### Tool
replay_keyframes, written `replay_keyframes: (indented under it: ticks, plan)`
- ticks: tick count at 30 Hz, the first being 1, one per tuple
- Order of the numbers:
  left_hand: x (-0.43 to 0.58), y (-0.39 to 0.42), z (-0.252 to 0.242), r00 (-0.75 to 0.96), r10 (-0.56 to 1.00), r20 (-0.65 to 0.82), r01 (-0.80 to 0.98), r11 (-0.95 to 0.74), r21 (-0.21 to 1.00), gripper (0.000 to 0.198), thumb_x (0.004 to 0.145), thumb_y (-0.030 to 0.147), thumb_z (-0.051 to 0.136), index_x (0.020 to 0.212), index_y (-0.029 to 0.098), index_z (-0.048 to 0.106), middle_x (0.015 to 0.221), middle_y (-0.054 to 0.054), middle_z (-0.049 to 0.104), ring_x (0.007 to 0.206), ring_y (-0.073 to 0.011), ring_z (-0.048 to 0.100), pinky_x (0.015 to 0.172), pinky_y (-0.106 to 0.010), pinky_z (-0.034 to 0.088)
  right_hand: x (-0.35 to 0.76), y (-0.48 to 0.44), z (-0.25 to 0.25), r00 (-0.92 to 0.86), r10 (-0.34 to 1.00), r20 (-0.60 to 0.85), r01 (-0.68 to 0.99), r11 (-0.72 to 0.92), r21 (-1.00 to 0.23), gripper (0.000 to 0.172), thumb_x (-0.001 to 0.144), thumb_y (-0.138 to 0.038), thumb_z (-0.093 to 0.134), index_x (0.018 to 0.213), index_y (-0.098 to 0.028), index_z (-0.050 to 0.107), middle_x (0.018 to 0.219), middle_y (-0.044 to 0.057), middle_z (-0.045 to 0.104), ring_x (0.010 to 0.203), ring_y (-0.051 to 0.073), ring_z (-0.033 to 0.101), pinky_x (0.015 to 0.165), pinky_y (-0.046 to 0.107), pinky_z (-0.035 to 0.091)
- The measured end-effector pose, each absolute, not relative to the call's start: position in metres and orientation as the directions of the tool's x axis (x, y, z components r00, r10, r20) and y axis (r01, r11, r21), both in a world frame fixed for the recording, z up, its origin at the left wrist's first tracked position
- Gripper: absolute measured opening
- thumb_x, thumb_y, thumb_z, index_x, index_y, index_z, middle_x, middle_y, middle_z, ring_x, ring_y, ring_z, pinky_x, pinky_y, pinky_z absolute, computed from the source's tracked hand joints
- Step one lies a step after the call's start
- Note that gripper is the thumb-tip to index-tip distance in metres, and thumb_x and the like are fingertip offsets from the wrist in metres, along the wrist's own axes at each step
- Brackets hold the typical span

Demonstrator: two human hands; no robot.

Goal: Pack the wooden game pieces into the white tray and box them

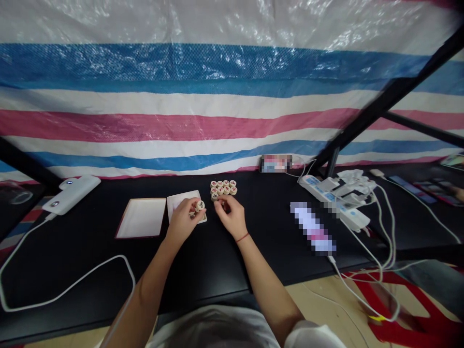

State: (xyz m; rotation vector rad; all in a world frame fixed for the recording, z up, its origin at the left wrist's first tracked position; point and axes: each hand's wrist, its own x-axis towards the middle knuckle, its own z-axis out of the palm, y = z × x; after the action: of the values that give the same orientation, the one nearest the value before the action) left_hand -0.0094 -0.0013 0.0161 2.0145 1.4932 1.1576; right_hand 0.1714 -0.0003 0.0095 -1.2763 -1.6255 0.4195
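Over the right part of an open white box (pixel 177 199), my left hand (pixel 182 218) pinches a round cream Chinese chess piece (pixel 200 206) with a dark character on its face. Part of another piece shows below those fingers in the box. Rows of stacked Chinese chess pieces (pixel 226 184), mostly with red characters, stand on the black table to the right of the box. My right hand (pixel 233 218) is closed at their near side, thumb and fingertips beside the piece (pixel 214 197) at the front left. Whatever lies between those fingertips is hidden.
Left of the box lies its lid (pixel 142 218), inside up. A white power bank (pixel 74 193) with a cable is farther left. To the right are a blurred-out phone (pixel 313 228) and a power strip (pixel 333 200) with tangled cables. Striped sheeting (pixel 181 121) hangs behind the table.
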Motion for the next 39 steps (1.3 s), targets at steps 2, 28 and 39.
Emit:
replay_keyframes:
  ticks: [2,28,39]
  plan:
    - [-0.005,-0.004,0.014,0.181,0.878,0.443,0.627,-0.45,0.636,0.02,0.083,0.023,0.061,0.103,0.023,0.061,0.09,-0.001,0.065,0.079,-0.0148,0.063,0.078,-0.028,0.051,0.16,-0.006,0.015,-0.059,0.873,0.484,0.441,0.458,-0.772,0.022,0.083,-0.033,0.06,0.099,-0.019,0.064,0.084,0.002,0.066,0.064,0.012,0.054,0.065,0.025,0.046]
    - [-0.028,0.012,0.011,0.265,0.764,0.588,0.793,-0.52,0.319,0.019,0.092,0.028,0.051,0.092,0.02,0.068,0.073,-0.004,0.064,0.074,-0.0195,0.059,0.074,-0.032,0.046,0.19,0.017,-0.021,0.149,0.924,0.352,0.828,0.078,-0.556,0.015,0.079,-0.024,0.058,0.093,-0.021,0.06,0.094,0.005,0.068,0.088,0.022,0.058,0.075,0.031,0.04]
    - [-0.03,0.014,0.01,0.243,0.805,0.541,0.758,-0.505,0.412,0.02,0.093,0.027,0.048,0.087,0.02,0.066,0.072,-0.003,0.063,0.074,-0.0178,0.058,0.073,-0.03,0.046,0.182,0.02,-0.019,0.126,0.925,0.359,0.84,0.093,-0.535,0.018,0.084,-0.025,0.056,0.099,-0.022,0.065,0.099,0.006,0.069,0.092,0.022,0.059,0.077,0.031,0.039]
